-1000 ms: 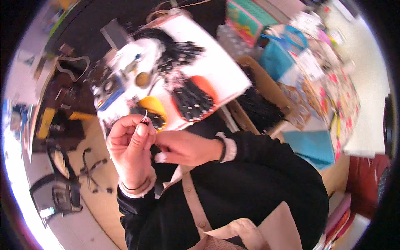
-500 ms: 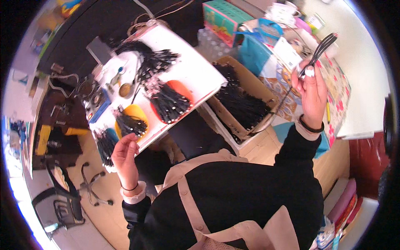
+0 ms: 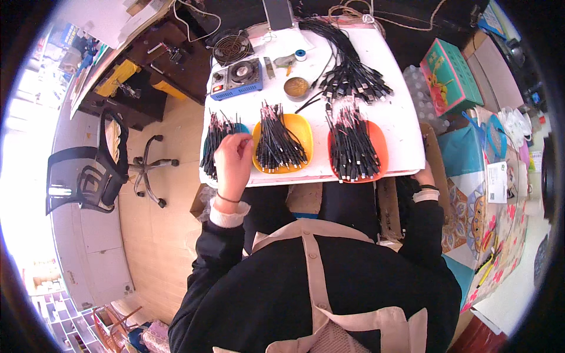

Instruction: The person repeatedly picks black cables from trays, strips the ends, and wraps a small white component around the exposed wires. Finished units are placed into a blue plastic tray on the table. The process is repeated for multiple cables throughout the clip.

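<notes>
My left hand (image 3: 233,165) is at the front left of the white table, its fingertips pinched together. Whatever is between them is hidden. It is between black cables (image 3: 213,144) on a blue plate (image 3: 240,127) and more black cables (image 3: 276,138) on a yellow plate (image 3: 301,130). My right hand (image 3: 423,174) reaches low beside the table's right edge, by a cardboard box (image 3: 434,159) holding black cables (image 3: 406,197). Its fingers are out of sight. An orange-red plate (image 3: 379,144) bears another bunch of cables (image 3: 353,147) with pinkish ends.
On the white table (image 3: 406,129) lie a big cable bundle (image 3: 356,70), a blue heating device (image 3: 238,79), a round tin (image 3: 296,88) and a solder-like spool (image 3: 301,55). A green-pink carton (image 3: 450,76) is at the right. An office chair (image 3: 97,159) stands left.
My right hand has come down from high on the right, where it held a bunch of black cables, to the box beside the table. That bunch is out of sight. The view has turned.
</notes>
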Demonstrator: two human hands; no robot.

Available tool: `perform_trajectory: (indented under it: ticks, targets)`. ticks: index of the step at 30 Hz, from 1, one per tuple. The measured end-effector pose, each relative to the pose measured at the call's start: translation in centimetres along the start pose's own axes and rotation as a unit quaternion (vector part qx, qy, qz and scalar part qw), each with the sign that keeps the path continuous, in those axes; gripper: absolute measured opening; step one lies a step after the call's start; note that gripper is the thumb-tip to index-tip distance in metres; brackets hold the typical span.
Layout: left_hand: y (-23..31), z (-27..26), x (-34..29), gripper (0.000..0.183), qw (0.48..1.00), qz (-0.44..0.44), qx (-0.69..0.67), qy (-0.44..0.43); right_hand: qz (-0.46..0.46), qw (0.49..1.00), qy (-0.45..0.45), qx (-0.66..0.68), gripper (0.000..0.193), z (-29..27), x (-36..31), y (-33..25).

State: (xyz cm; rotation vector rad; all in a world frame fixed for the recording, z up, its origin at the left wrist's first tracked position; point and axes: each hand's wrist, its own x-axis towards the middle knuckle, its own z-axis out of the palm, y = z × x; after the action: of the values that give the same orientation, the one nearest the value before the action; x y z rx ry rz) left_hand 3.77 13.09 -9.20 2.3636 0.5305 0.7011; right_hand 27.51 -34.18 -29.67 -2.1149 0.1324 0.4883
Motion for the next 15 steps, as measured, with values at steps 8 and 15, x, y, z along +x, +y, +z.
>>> perform_trajectory:
  ticks: [8, 15]
  targets:
    - [-4.4, 0.5, 2.8, 0.02, 0.971, 0.008, 0.238, -0.003, -0.148, 0.959, 0.243, 0.015, 0.024, -5.2, -9.0, -8.2]
    - [-5.4, 0.6, 3.3, 0.016, 0.984, -0.082, 0.159, 0.002, -0.322, 0.942, -0.021, 0.086, 0.014, 6.9, -19.6, -24.4]
